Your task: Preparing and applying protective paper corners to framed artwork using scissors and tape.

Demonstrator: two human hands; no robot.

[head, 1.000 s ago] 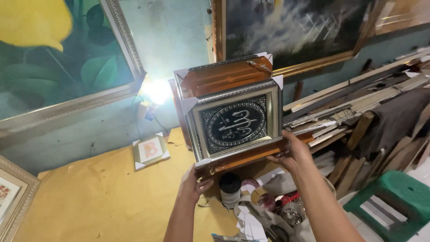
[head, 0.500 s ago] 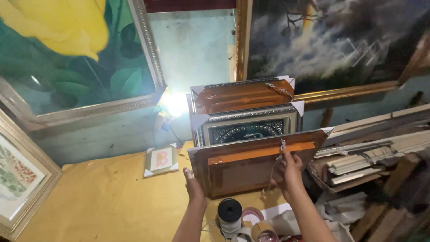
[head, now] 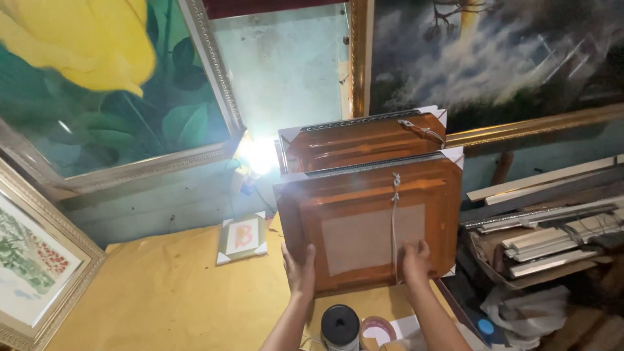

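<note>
Both hands grip a square brown wooden picture frame, held upright with its back facing the camera, above the yellow-brown paper-covered table. Left hand clamps the frame's lower left edge, fingers wrapped around it, thumb on the back. Right hand presses flat on the lower right of the back, fingers spread, just beside the thin white hanging cord running down the backing. A second brown wooden frame stands right behind it, also back-out, leaning against the wall. A small white-cornered framed picture lies flat on the table left of the held frame. A black tape roll sits below the hands. Stacked wooden moulding strips lie to the right.
</note>
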